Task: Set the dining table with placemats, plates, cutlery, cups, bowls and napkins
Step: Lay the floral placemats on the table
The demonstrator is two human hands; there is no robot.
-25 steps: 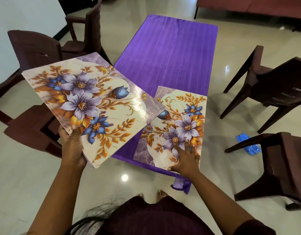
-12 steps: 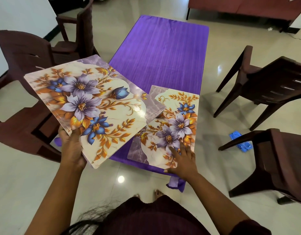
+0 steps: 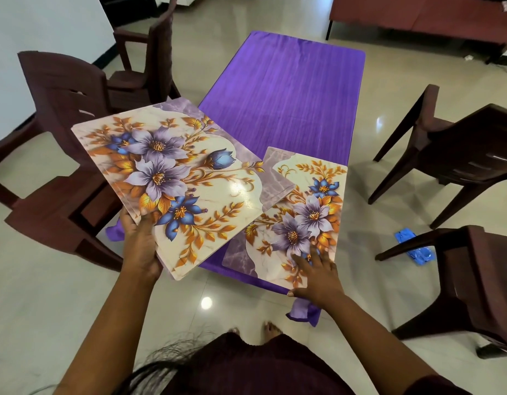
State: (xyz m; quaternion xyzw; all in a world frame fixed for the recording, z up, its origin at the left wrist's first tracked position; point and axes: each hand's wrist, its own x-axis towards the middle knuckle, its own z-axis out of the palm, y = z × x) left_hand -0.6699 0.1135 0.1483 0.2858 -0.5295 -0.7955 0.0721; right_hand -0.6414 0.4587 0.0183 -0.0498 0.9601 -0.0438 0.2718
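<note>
Purple table (image 3: 286, 109): left hand (image 3: 141, 246) grips raised placemats (image 3: 172, 178) (count hidden); right hand (image 3: 317, 276) flat on laid placemat (image 3: 300, 218).

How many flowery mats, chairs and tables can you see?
Flowery mats: 2, one held up, one on the table
Chairs: 4
Tables: 1
Total: 7

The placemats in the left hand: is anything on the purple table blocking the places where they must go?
Nothing visible does. The left hand holds the placemat stack above the table's near left corner. One placemat lies at the near right corner under the right hand; the purple tablecloth beyond is bare.
</note>
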